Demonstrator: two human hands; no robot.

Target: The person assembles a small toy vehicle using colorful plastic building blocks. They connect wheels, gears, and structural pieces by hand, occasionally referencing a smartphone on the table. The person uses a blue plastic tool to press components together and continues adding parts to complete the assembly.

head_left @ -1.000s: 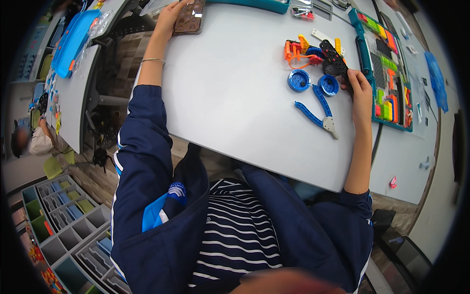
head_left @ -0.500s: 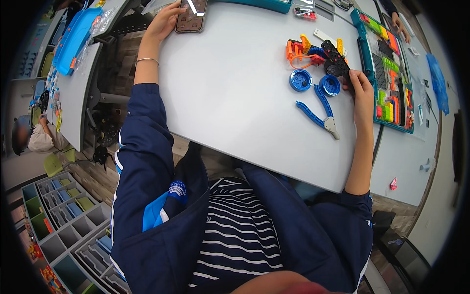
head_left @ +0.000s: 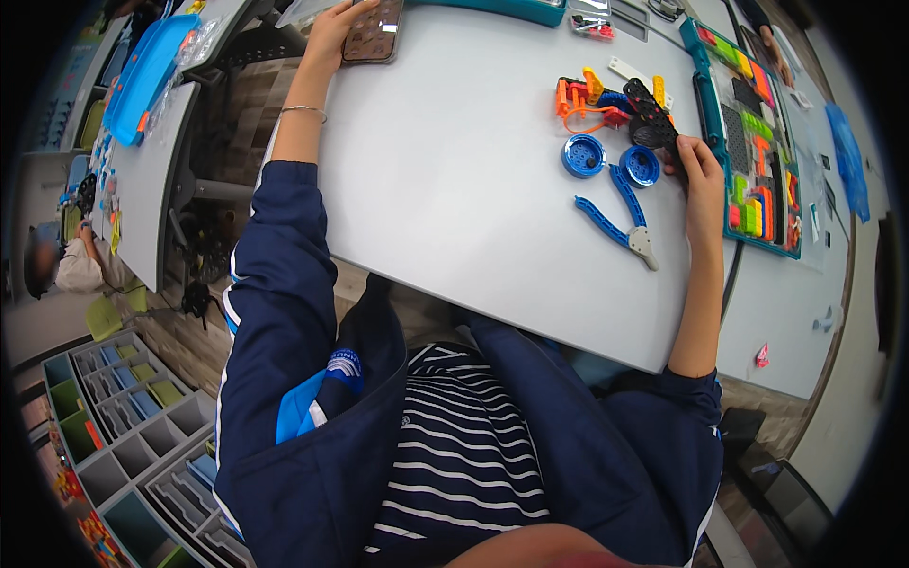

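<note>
At the far left of the table lies a dark-framed smartphone [head_left: 372, 36] with its screen lit. My left hand [head_left: 331, 30] is at its left side, and a stretched-out finger reaches over the upper part of the screen; the frame's top edge cuts off the other fingertips. My right hand [head_left: 698, 159] pinches the end of a black perforated building piece [head_left: 650, 115], which lies against a toy build [head_left: 595, 97] of orange, yellow and red parts. Just nearer are two blue wheels [head_left: 582, 155] and a blue-handled plier-like tool [head_left: 632, 227] with grey jaws.
An open teal case [head_left: 708, 114] of colourful building pieces stands to the right. White strips [head_left: 625, 68] lie beyond the build, and a small clear box [head_left: 592, 26] sits farther back. Another person's hand [head_left: 776, 59] shows at the far right. Grey compartment trays [head_left: 133, 454] stand lower left.
My left hand has shifted right, from the phone's left edge to reaching over its screen. The phone, my right hand and the black piece look nearly unchanged.
</note>
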